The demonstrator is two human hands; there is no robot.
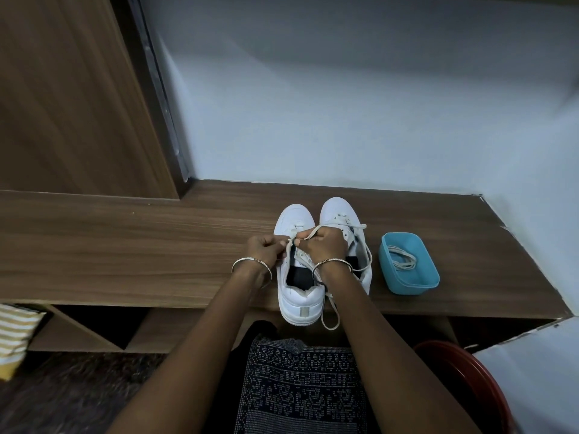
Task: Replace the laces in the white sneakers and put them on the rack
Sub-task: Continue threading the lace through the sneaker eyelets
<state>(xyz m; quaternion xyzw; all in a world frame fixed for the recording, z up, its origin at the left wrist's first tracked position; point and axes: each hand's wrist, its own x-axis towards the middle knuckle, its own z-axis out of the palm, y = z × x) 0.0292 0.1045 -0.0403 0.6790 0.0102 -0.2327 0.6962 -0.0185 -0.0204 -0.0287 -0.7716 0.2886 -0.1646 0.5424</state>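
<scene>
1. A person looks down at a pair of white sneakers standing side by side on a brown wooden bench top [141, 245], toes pointing away toward a pale wall.
2. The left sneaker [300, 303] is nearer the bench's front edge, its heel at the lip. The right sneaker [338, 211] touches it and sits slightly further back.
3. The left hand [266, 249] is curled, its fingertips pinching a white lace [313, 232] at the left side of the left sneaker's eyelets.
4. The right hand [322, 244] is also curled, gripping the same lace above the shoe's tongue. It partly hides the right sneaker.
5. A thin metal bangle circles each wrist.
6. A loose lace end [332, 317] hangs over the front edge of the bench, between the two heels.
7. Just to the right of the sneakers stands a blue plastic tub [410, 288] holding a coil of pale laces [404, 260].
8. A wood-grain panel [62, 89] rises at the left.
9. Below the bench are open shelf spaces, with a yellow-striped cloth [15, 330] at the far left and a red round rim [463, 371] at the lower right.
10. A dark patterned garment [297, 386] covers the person's lap.
</scene>
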